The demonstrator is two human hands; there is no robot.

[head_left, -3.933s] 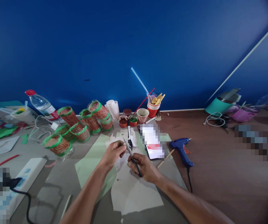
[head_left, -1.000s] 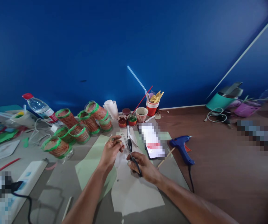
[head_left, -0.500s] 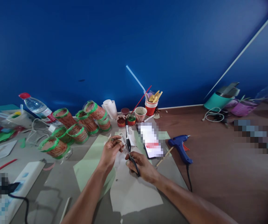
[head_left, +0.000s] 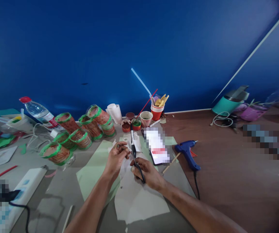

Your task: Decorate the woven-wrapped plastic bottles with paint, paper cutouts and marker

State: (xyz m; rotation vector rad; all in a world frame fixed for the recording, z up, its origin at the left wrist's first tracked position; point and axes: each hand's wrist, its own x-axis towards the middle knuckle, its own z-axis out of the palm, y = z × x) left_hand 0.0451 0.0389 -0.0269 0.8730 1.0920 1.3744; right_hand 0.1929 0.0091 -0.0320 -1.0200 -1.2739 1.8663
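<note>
Black-handled scissors (head_left: 139, 171) are gripped by my right hand (head_left: 147, 173), their blades pointing up and away toward my left fingertips. My left hand (head_left: 117, 157) is pinched closed beside the blade tips; whatever sits between its fingers is too small to make out. Beneath both hands lies a torn white paper sheet (head_left: 141, 204), which overlaps a pale green sheet (head_left: 91, 173). A paintbrush (head_left: 133, 139) with a black and silver handle stands just beyond the scissors, close to the paint pots (head_left: 136, 125).
To the left stand several brown-painted cups with green rims (head_left: 57, 153), a water bottle (head_left: 38, 110) and a power strip (head_left: 27, 191). On the right are a phone (head_left: 157, 145), a blue glue gun (head_left: 189, 154) with its cord, and a teal container (head_left: 226, 104). A blue wall (head_left: 139, 42) rises behind.
My left fingers have shifted slightly, and the scissor blades seem closer together. Everything else stays where it was.
</note>
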